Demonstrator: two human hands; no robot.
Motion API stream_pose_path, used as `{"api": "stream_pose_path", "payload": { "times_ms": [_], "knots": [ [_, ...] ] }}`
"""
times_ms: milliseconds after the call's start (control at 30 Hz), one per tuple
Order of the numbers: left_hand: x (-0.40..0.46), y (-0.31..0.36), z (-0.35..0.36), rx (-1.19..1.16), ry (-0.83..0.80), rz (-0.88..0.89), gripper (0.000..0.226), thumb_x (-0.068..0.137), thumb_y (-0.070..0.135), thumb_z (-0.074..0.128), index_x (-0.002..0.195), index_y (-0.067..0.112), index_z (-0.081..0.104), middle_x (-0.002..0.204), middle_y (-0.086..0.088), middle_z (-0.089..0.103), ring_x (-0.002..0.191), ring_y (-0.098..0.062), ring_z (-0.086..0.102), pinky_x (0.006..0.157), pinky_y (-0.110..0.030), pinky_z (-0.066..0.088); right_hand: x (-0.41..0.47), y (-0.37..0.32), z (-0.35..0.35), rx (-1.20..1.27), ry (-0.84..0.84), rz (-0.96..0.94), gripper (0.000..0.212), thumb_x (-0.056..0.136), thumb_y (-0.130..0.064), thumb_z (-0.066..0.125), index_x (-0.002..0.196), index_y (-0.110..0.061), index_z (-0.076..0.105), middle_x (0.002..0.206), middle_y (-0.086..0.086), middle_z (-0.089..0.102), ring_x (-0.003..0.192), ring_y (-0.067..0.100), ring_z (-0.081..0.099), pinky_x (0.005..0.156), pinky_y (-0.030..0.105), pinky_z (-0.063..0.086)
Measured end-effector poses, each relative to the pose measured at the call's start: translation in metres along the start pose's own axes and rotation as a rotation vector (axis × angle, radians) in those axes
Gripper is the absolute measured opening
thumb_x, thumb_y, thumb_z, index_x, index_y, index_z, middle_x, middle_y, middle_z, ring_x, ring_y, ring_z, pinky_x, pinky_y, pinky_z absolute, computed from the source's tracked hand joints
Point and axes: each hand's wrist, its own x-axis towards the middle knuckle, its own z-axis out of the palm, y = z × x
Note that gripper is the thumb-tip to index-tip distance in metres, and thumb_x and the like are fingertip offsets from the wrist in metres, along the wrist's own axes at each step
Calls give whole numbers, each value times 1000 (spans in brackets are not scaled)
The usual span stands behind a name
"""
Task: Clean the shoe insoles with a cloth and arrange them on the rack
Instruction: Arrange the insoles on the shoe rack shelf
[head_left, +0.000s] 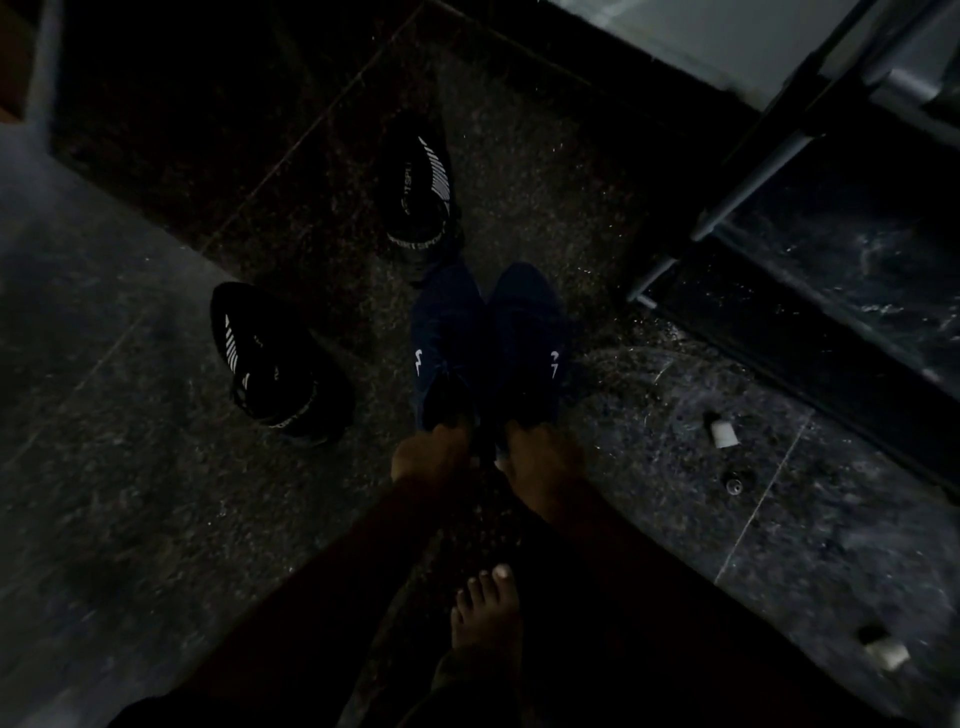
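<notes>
The scene is very dark. Two dark blue shoes stand side by side on the stone floor, the left blue shoe (447, 338) and the right blue shoe (530, 332), toes pointing away from me. My left hand (431, 457) grips the heel of the left one. My right hand (540, 462) grips the heel of the right one. A black shoe with white stripes (270, 358) lies to the left, and a second black striped shoe (421, 187) lies further away. The metal shoe rack (748, 176) stands at the upper right. No cloth or loose insole shows.
My bare foot (485, 613) stands on the floor below my hands. Small white objects (724, 434) (885, 652) and a small dark round thing (735, 486) lie on the floor at the right. A wall base runs along the top.
</notes>
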Motion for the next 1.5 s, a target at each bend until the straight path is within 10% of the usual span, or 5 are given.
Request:
{"api": "stream_pose_path", "payload": {
  "times_ms": [800,1500],
  "knots": [
    [-257,192,-271,-42,703,462,36,96,43,45,117,16,56,116,-13,62,106,-34,60,84,-41,47,-345,83,-222,154,701,263,40,95,-41,53,124,-13,54,125,16,60,116,34,56,91,38,46],
    [-386,442,-302,-202,678,659,31,94,43,49,105,17,61,106,-7,65,94,-26,61,75,-36,49,-546,269,-247,519,1110,546,33,95,-38,58,114,-11,61,110,9,67,95,22,62,72,26,43]
  ]
}}
